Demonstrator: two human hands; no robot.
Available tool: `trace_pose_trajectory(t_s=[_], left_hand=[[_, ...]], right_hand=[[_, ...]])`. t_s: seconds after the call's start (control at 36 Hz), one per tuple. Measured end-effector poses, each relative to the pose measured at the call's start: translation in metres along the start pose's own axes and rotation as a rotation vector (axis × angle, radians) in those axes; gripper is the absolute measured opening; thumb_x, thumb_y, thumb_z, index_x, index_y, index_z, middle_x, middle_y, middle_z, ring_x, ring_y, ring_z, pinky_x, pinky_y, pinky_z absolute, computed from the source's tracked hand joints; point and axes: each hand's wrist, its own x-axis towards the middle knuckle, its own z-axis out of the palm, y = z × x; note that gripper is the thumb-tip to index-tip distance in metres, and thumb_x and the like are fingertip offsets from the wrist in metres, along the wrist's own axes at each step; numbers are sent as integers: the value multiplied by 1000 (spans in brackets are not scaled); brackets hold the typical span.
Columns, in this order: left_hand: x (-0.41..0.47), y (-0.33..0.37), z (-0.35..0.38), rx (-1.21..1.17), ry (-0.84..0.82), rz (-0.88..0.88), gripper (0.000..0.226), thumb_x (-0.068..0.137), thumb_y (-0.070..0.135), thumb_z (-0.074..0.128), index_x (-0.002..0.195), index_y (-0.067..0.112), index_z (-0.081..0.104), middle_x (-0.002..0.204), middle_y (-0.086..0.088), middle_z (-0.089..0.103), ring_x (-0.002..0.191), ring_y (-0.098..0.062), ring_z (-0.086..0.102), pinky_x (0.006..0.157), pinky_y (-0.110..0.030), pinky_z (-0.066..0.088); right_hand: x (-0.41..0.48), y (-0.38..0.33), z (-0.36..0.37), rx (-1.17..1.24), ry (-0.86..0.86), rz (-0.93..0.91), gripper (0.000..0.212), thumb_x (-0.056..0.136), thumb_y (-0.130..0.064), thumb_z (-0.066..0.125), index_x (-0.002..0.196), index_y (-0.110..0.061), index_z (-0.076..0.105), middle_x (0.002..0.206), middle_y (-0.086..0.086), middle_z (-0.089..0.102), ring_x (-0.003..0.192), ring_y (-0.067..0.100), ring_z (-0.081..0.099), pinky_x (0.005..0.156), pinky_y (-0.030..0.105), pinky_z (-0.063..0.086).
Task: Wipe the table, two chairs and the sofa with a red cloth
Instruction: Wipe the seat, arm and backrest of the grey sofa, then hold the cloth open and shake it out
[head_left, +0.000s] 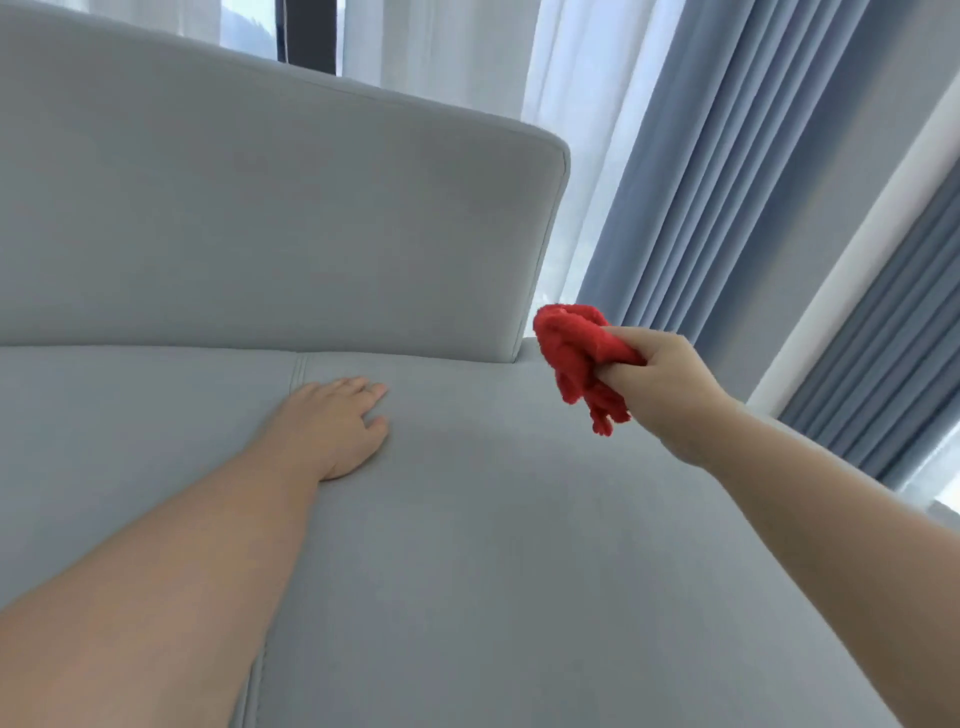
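Red cloth (576, 358), bunched, gripped in curled right hand (660, 384), right of centre, apparently just off sofa (519, 545) seat. Left hand (337, 421) flat, fingers straight, resting on seat, centre left. Best practice: open cloth out, press to seat, wipe in overlapping strokes, then backrest (260, 208).

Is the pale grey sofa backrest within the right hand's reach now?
Likely yes: the right hand grips the bunched red cloth beside the end of the pale grey sofa backrest, nothing between them.

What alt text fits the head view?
The right hand grips a bunched red cloth beside the backrest of a pale grey sofa. The left hand rests flat on the seat; blue curtains hang behind.
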Motion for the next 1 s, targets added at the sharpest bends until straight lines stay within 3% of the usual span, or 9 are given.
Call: trace_pose_trajectory(t_s=[0.11,0.19,0.28,0.33,0.42,0.56,0.75,0.92,1.0], left_hand=[[-22,28,-27,-18,15,-138,47,97,38,34,137,14,41,140,-12,46,125,-29,48,103,-38,39],[-56,89,-81,-457,110,-16,50,94,33,50,141,15,43,140,-9,49,125,-26,49,102,-33,38],[-95,154,-173,-1030,227,84,33,93,28,56,124,18,58,119,1,63,98,-10,60,83,-20,45],[-116,185,-236,-1291,176,173,19,92,30,59,109,23,62,106,4,67,84,-5,63,72,-13,47],[-133,214,-325,-1449,81,239,19,83,37,62,100,29,63,91,-1,69,71,-20,67,54,-32,54],[-144,237,-460,-1367,33,297,11,92,26,61,89,36,63,78,-2,67,56,-16,65,41,-26,47],[-135,226,-611,-1055,-93,546,20,96,20,51,88,20,69,78,7,68,77,-9,62,71,-25,49],[-151,221,-712,-991,-53,817,16,96,23,53,93,30,67,83,15,67,80,2,61,69,-11,44],[-169,220,-746,-948,-45,912,16,94,34,55,84,26,65,76,7,66,73,-5,61,66,-21,47]], right_hand=[[-42,-25,-25,135,45,101,28,77,17,36,85,9,62,79,34,64,48,27,51,45,28,40],[-56,-59,-50,286,99,204,31,81,18,36,77,1,61,63,18,67,46,23,53,41,20,37],[-61,-111,-78,355,148,282,34,84,18,36,72,-5,58,52,5,62,40,17,49,40,21,37],[-63,-147,-97,372,176,327,33,85,16,38,72,-4,60,52,8,61,41,21,47,40,24,37],[-60,-207,-130,431,196,375,22,90,6,47,87,-2,67,73,29,65,48,28,52,46,31,41],[-52,-311,-208,439,234,470,20,92,-2,49,89,-3,69,70,17,63,55,25,55,50,30,44],[-54,-442,-323,116,307,658,16,87,-9,55,80,-12,69,61,0,59,59,19,54,60,29,45],[-89,-555,-377,-110,525,595,11,84,-9,61,86,-15,70,73,6,66,66,18,59,58,27,47],[-119,-601,-381,-123,624,618,8,82,-11,64,90,-12,67,74,5,65,64,17,59,54,25,45]])
